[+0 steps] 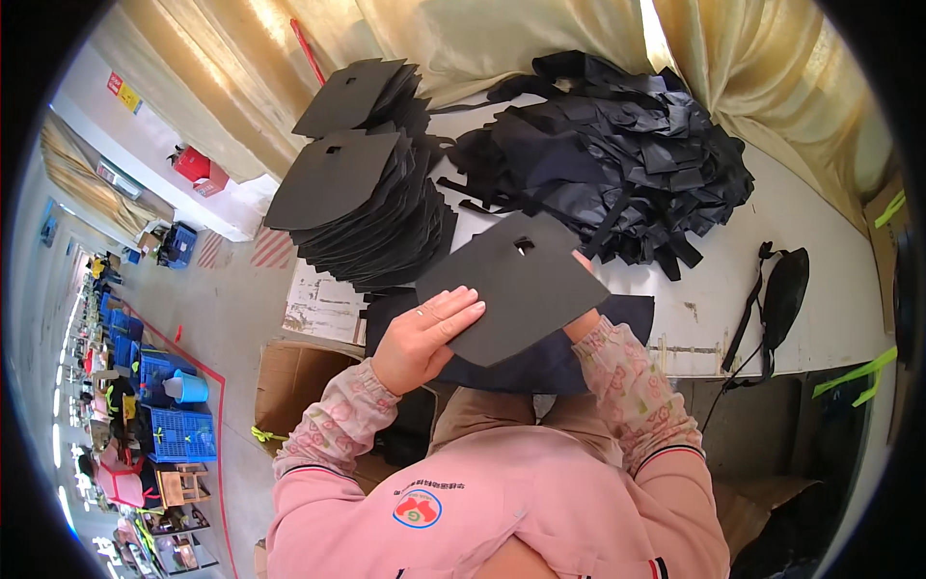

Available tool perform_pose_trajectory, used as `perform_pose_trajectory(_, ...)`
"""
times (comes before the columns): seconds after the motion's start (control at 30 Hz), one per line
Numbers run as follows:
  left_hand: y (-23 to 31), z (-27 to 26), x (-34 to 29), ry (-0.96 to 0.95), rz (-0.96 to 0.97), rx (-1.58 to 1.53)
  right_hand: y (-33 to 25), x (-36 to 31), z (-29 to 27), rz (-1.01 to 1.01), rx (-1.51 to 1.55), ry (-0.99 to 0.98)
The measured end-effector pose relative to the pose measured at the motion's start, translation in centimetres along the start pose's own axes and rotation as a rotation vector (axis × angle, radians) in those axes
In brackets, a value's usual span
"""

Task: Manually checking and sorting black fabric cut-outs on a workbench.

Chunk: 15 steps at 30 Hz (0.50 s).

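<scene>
Pale gold fabric curtain (pixel 463 43) in folds along the far side. In front, a long white-topped table (pixel 825 212), scuffed along its near edge. On it, toward the back, a broad heap of crumpled, glossy black fabric pieces (pixel 617 154). Left of the heap, two thick, uneven stacks of flat black panels, one nearer (pixel 342 188), one farther (pixel 352 98). Below the table's left front, an open brown cardboard box (pixel 294 376). At the near edge, partly covered, a dark navy cloth (pixel 526 369). Over the cloth, just right of the nearer stack, a single matt black flat panel (pixel 526 299), slanting between two bare hands. Well apart at right, a slim black fabric pouch with a strap (pixel 786 289). Left hand (pixel 424 338) at the panel's left edge, fingers straight, together and flat on the upper face; thumb hidden, so cannot tell whether closed underneath. Right hand (pixel 582 326) behind the panel's right end, mostly hidden; cannot tell how far closed. Near the panel's far edge, a small cut-out slot (pixel 524 248). On a left finger, a thin ring (pixel 421 312).
</scene>
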State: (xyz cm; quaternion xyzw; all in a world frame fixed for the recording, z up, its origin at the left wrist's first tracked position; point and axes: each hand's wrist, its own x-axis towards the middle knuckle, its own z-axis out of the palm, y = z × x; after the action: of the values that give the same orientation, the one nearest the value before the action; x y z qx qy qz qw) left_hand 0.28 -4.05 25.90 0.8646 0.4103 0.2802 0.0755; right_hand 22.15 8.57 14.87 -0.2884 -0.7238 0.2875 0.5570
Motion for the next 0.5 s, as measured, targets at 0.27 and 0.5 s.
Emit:
perform_pose_trajectory(0.27, -1.1, -1.2, -1.1, -0.384, 0.022, -0.290, -3.5, 0.6, 0.7, 0.301, 0.111, -0.124)
perform_pose_trajectory(0.5, -2.2, 3.8, 3.0, 0.180, -0.212, -0.529, -4.3, -0.7, -0.2, 0.198, 0.172, -0.200)
